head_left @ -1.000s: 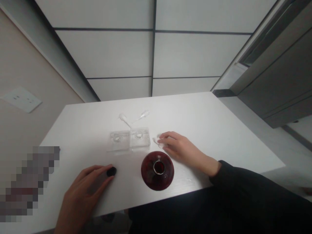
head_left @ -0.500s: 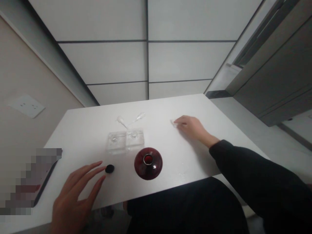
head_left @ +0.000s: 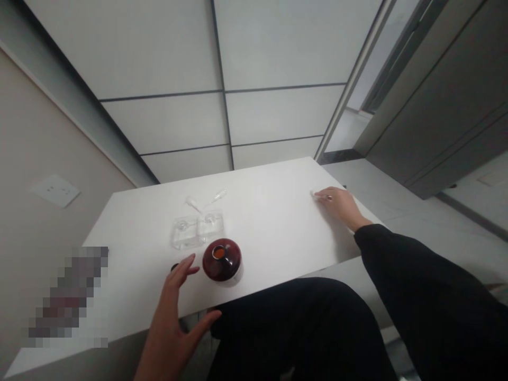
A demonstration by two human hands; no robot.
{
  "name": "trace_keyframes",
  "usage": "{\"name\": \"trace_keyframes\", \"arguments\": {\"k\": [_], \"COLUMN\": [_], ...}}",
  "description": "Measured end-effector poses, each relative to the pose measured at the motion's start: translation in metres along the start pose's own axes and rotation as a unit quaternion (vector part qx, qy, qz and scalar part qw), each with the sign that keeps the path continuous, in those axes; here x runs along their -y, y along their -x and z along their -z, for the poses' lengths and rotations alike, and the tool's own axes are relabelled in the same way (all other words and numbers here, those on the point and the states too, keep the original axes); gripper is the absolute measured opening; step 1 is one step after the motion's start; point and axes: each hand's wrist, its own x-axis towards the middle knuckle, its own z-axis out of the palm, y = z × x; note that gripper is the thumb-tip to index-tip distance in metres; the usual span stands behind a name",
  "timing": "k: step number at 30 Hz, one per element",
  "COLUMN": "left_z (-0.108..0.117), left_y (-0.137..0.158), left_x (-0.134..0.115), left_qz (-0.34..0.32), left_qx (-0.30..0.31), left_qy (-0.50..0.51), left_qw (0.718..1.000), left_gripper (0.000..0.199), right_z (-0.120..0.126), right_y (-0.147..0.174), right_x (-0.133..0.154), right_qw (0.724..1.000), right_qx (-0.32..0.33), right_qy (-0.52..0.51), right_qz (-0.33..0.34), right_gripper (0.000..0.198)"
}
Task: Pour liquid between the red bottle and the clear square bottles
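My left hand [head_left: 174,312] is open, thumb and fingers spread, just left of a dark red bottle [head_left: 223,264] with an uncapped round neck. Its fingers are apart from the bottle. A small black cap [head_left: 174,267] shows partly behind those fingers. At the right side of the white table [head_left: 270,222], my right hand [head_left: 337,203] is closed, fingertips low to the surface. A small whitish, see-through piece [head_left: 313,194] pokes out from its fingers; its kind is unclear. Two clear square bottles [head_left: 186,233] stand side by side behind the red bottle.
Behind the square bottles lie two clear dropper-like pieces [head_left: 216,196]. A blurred-out flat object [head_left: 71,296] rests at the table's left side. White panels [head_left: 170,127] rise behind the table, and a wall socket [head_left: 56,190] is at the left.
My left hand has moved right, from beside the black cap to beside the red bottle. My right hand has shifted right across the table with the whitish piece. The view has turned.
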Motion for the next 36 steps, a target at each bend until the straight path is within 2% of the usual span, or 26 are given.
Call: {"name": "trace_keyframes", "arguments": {"k": [1,3,6,8,9,11,12,13,15,17,19,21,24,26,29,30,32,34,36], "left_z": [-0.006,-0.017,-0.028,-0.032,-0.032,-0.032,-0.031,-0.03,-0.03,-0.034,-0.039,-0.041,-0.029,-0.011,0.019,0.026,0.035,0.035,0.028], "left_y": [0.0,-0.004,-0.014,-0.021,-0.024,-0.029,-0.032,-0.034,-0.039,-0.043,-0.047,-0.049,-0.052,-0.055,-0.064,-0.068,-0.077,-0.086,-0.095], "left_x": [-0.005,-0.014,-0.024,-0.028,-0.029,-0.03,-0.029,-0.028,-0.027,-0.027,-0.03,-0.034,-0.031,-0.016,0.028,0.045,0.077,0.098,0.107], "left_qz": [0.001,-0.007,-0.028,-0.032,-0.032,-0.035,-0.037,-0.042,-0.052,-0.061,-0.063,-0.057,-0.047,-0.046,-0.036,-0.025,0.022,0.07,0.077], "left_qx": [-0.003,-0.015,-0.043,-0.061,-0.069,-0.081,-0.082,-0.082,-0.075,-0.068,-0.07,-0.078,-0.089,-0.098,-0.108,-0.085,-0.001,0.074,0.117], "left_qy": [0.005,0.007,-0.004,-0.02,-0.029,-0.044,-0.051,-0.056,-0.06,-0.054,-0.045,-0.037,-0.02,-0.017,-0.049,-0.052,-0.025,0.024,0.06], "left_qw": [1.0,1.0,0.999,0.997,0.997,0.995,0.995,0.994,0.994,0.994,0.995,0.995,0.995,0.994,0.992,0.995,0.999,0.995,0.988], "left_gripper": [0.078,0.078,0.076,0.076,0.075,0.073,0.071,0.068,0.063,0.059,0.058,0.065,0.083,0.085,0.083,0.084,0.092,0.098,0.103], "right_z": [-0.001,-0.011,-0.04,-0.062,-0.072,-0.084,-0.086,-0.085,-0.077,-0.063,-0.05,-0.039,-0.03,-0.027,-0.022,-0.02,-0.019,-0.022,-0.03], "right_y": [-0.001,0.001,0.012,0.019,0.022,0.022,0.019,0.013,-0.006,-0.03,-0.049,-0.058,-0.053,-0.042,-0.015,-0.003,0.026,0.056,0.082], "right_x": [-0.002,0.013,0.07,0.119,0.142,0.172,0.176,0.173,0.144,0.096,0.046,0.009,-0.004,0.012,0.06,0.081,0.123,0.161,0.191], "right_qw": [1.0,1.0,0.994,0.979,0.969,0.95,0.947,0.948,0.962,0.983,0.995,0.996,0.992,0.988,0.979,0.975,0.962,0.903,0.859], "right_qx": [0.001,0.019,0.055,0.09,0.109,0.134,0.138,0.136,0.113,0.069,0.013,-0.023,-0.056,-0.083,-0.094,-0.077,-0.03,0.051,0.073], "right_qy": [-0.002,-0.019,-0.062,-0.103,-0.122,-0.15,-0.158,-0.16,-0.152,-0.127,-0.098,-0.083,-0.099,-0.127,-0.183,-0.207,-0.265,-0.408,-0.488], "right_qz": [-0.007,0.005,0.074,0.15,0.187,0.237,0.245,0.241,0.198,0.116,0.021,-0.039,-0.053,-0.038,-0.003,0.016,0.067,0.123,0.137], "right_gripper": [0.026,0.028,0.024,0.014,0.017,0.022,0.023,0.024,0.024,0.011,0.019,0.025,0.028,0.033,0.044,0.047,0.055,0.076,0.096]}}
